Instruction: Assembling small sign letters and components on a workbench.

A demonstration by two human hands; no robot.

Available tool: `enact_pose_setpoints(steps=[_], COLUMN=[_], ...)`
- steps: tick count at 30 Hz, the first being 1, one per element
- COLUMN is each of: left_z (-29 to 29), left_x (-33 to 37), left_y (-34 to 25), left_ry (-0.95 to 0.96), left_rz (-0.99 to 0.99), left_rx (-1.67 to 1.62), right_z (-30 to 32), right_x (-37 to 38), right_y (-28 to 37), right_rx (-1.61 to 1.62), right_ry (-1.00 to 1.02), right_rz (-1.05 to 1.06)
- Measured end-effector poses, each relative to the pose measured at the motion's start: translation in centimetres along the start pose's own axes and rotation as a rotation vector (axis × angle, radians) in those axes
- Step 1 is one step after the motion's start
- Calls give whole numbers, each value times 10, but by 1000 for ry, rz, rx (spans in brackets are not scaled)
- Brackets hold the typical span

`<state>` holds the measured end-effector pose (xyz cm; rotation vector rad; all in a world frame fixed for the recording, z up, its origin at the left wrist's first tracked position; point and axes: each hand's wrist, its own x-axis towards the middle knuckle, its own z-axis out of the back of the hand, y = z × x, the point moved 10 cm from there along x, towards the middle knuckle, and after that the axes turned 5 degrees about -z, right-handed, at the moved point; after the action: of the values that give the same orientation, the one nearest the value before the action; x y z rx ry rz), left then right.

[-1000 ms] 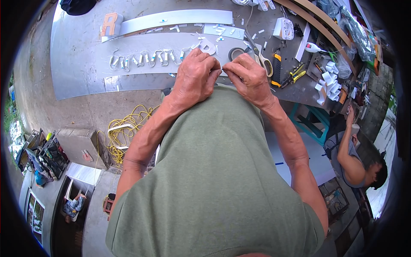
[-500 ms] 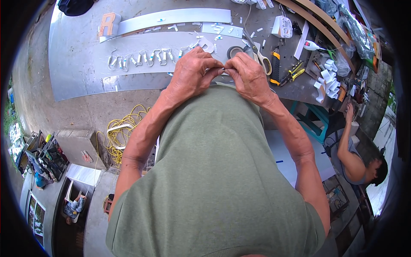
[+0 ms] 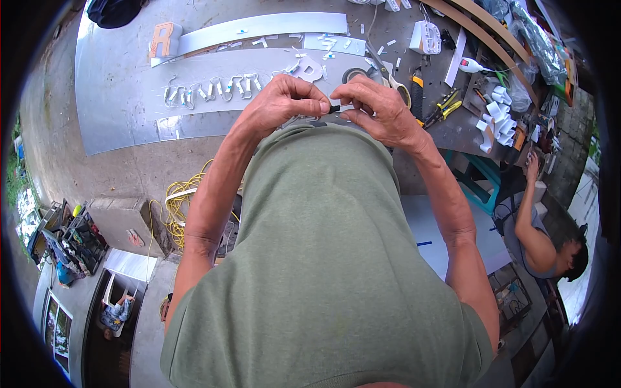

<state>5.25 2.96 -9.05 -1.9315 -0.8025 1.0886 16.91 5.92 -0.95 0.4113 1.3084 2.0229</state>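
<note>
At a grey worktop (image 3: pixel 116 97), with a zigzag string of white modules (image 3: pixel 211 89) toward its left end, holds a small black piece (image 3: pixel 334 109) at the near edge, pinched at its left end between closed thumb and forefinger of the left hand (image 3: pixel 290 105). Points its long axis rightward, tipped slightly up, at the right hand (image 3: pixel 383 111), just beside with thumb and forefinger parted; cannot tell whether touching. Farther right, near the same edge, shows a black-and-yellow cutter (image 3: pixel 416 102) and yellow-handled pliers (image 3: pixel 451 110).

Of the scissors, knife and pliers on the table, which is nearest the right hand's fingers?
The scissors, just beside the right hand; the black-and-yellow knife lies beyond them, and the yellow-handled pliers farther right.
</note>
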Motion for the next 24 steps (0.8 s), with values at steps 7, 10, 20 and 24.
enact_pose_setpoints(steps=[7, 10, 20, 24], left_z=[-4, -6, -8, -6], left_x=[0, -2, -4, -5], left_y=[28, 32, 39, 39], left_ry=[7, 6, 3, 2], left_rz=[157, 192, 247, 248], left_rx=[-411, -442, -457, -401], right_z=[4, 2, -2, -1], right_x=[-2, -3, -19, -23], right_y=[20, 24, 29, 30], right_rx=[-196, -236, -410, -423], right_ry=[-135, -142, -224, -230], right_rz=[216, 262, 447, 465])
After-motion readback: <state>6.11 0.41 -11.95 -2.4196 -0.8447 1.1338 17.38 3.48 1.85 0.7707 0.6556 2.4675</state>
